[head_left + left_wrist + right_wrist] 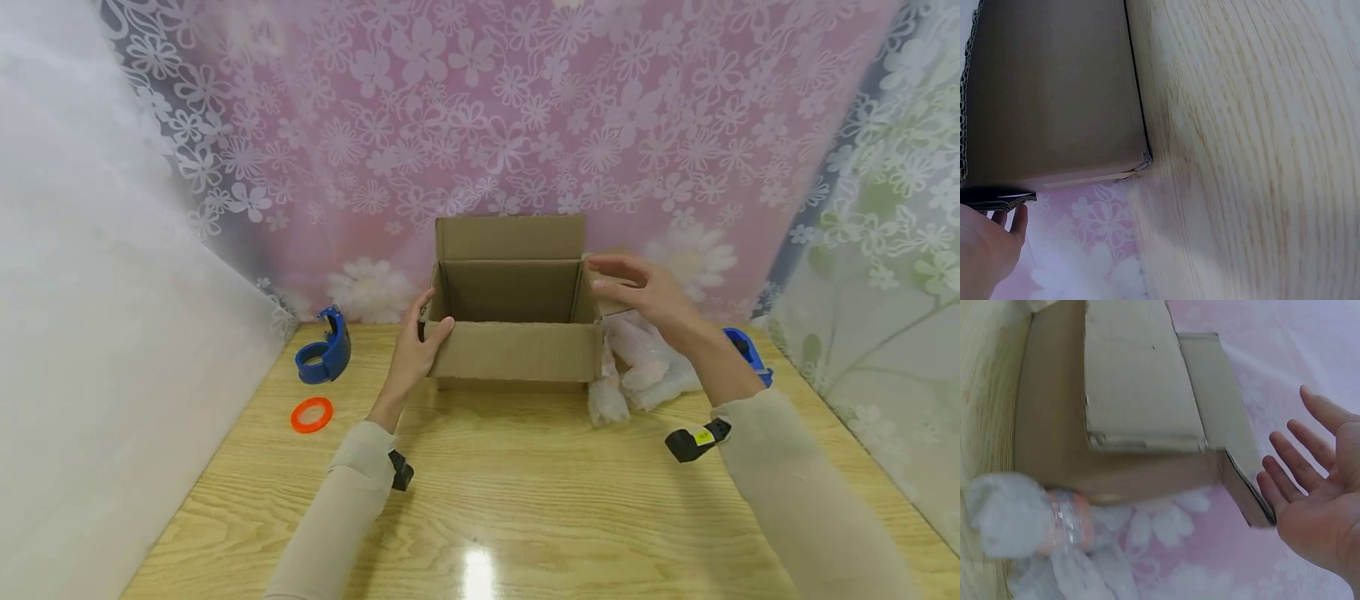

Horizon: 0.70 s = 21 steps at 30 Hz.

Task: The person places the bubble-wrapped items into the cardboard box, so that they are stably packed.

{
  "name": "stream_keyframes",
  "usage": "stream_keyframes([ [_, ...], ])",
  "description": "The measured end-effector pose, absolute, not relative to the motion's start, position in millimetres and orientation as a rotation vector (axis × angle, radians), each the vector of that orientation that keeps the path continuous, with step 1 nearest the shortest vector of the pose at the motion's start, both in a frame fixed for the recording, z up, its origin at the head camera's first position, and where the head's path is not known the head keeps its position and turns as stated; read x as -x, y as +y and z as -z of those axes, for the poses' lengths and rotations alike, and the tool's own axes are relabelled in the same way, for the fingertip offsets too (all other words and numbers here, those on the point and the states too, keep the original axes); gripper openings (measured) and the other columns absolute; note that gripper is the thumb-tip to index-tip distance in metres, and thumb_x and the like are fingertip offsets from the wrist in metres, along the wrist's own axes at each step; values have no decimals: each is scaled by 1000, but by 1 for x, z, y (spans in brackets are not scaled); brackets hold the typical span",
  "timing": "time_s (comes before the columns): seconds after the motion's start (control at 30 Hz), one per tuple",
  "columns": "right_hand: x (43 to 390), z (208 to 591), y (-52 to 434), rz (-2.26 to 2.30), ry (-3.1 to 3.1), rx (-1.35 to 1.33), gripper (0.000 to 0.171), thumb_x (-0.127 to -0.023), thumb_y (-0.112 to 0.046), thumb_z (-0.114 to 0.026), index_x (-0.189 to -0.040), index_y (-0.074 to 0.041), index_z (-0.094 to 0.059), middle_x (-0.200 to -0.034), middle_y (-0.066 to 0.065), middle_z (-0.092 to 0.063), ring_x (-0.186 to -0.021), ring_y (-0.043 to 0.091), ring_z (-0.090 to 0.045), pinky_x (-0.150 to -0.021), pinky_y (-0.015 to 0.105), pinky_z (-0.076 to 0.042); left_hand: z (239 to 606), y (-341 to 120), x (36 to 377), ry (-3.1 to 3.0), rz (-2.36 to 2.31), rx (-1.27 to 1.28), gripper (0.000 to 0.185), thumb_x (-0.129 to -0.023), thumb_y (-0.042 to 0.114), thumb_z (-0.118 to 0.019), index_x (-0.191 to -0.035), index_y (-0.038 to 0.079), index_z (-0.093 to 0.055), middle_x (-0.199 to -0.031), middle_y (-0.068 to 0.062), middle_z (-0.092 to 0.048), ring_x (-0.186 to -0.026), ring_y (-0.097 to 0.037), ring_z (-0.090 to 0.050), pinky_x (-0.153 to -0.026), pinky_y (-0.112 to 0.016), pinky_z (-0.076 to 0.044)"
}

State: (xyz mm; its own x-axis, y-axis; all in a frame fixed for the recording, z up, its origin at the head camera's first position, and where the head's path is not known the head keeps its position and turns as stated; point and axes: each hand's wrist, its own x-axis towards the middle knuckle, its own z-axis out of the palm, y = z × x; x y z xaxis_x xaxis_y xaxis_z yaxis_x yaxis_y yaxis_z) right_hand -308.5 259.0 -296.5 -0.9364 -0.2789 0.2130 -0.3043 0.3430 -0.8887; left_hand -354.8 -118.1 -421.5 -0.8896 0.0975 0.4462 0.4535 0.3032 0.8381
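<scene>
An open cardboard box (516, 352) stands on the table with its flaps folded outward. At its left side my left hand (412, 346) grips the box, thumb over the front flap's corner and fingers around the left flap. In the left wrist view that hand (988, 250) shows only partly, its fingertips behind the flap. My right hand (651, 300) is at the box's right side, over the right flap (611, 292). The right wrist view shows this hand (1319, 481) with fingers extended, beside the flap's edge; whether it touches is hard to tell.
Bubble-wrapped items (648, 367) lie against the box's right side. A blue tape dispenser (326, 350) and an orange ring (312, 414) are at left. Another blue tool (748, 358) sits at far right, partly behind my arm. A floral curtain (487, 125) hangs behind the table.
</scene>
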Motion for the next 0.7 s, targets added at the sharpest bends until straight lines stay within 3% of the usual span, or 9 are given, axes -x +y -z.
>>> stream_keyframes([
  [0.23, 305, 299, 289, -1744, -2459, -456, 54, -105, -30, -65, -154, -14, -50, -155, 8, -50, -144, 21, -41, -121, 60, -23, 425, -118, 358, -2252, 1608, 479, 70, -102, 47, -64, -162, 23, -37, -167, 0, -31, -155, -27, -25, -121, -63, -22],
  [0.37, 306, 306, 308, -1760, -2440, -353, 54, -105, -35, -64, -155, -21, -49, -155, 0, -49, -144, 16, -39, -123, 59, -19, 425, -119, 357, -2253, 1611, 461, 70, -102, 50, -63, -161, 24, -37, -167, 0, -31, -155, -29, -25, -120, -65, -23],
  [0.43, 306, 311, 318, -1748, -2426, -288, 54, -105, -38, -63, -156, -26, -49, -153, -4, -51, -141, 12, -41, -123, 52, -24, 426, -119, 358, -2255, 1606, 459, 70, -102, 50, -63, -161, 24, -37, -167, 0, -31, -155, -29, -26, -120, -65, -24],
  [0.5, 306, 317, 327, -1726, -2407, -239, 55, -105, -38, -62, -157, -28, -47, -150, -7, -52, -135, 7, -44, -118, 38, -32, 426, -118, 358, -2255, 1602, 465, 70, -102, 49, -63, -161, 23, -37, -167, 0, -31, -155, -29, -26, -120, -64, -24],
  [0.6, 306, 326, 338, -1679, -2405, -194, 57, -105, -38, -62, -158, -28, -44, -146, -6, -53, -125, 1, -48, -100, 22, -41, 426, -117, 358, -2249, 1606, 468, 69, -102, 47, -64, -161, 23, -38, -167, 0, -32, -154, -29, -26, -120, -64, -24],
  [0.63, 307, 329, 341, -1666, -2415, -182, 58, -105, -39, -62, -159, -27, -43, -147, -5, -53, -124, 2, -49, -97, 21, -42, 426, -117, 358, -2249, 1604, 465, 69, -102, 47, -64, -161, 23, -38, -166, 0, -32, -154, -29, -27, -120, -64, -24],
  [0.7, 309, 335, 347, -1650, -2446, -159, 61, -105, -40, -61, -161, -27, -40, -151, 0, -50, -130, 9, -47, -106, 27, -41, 426, -117, 358, -2247, 1601, 460, 69, -102, 46, -64, -161, 23, -38, -166, 0, -33, -154, -29, -28, -120, -64, -24],
])
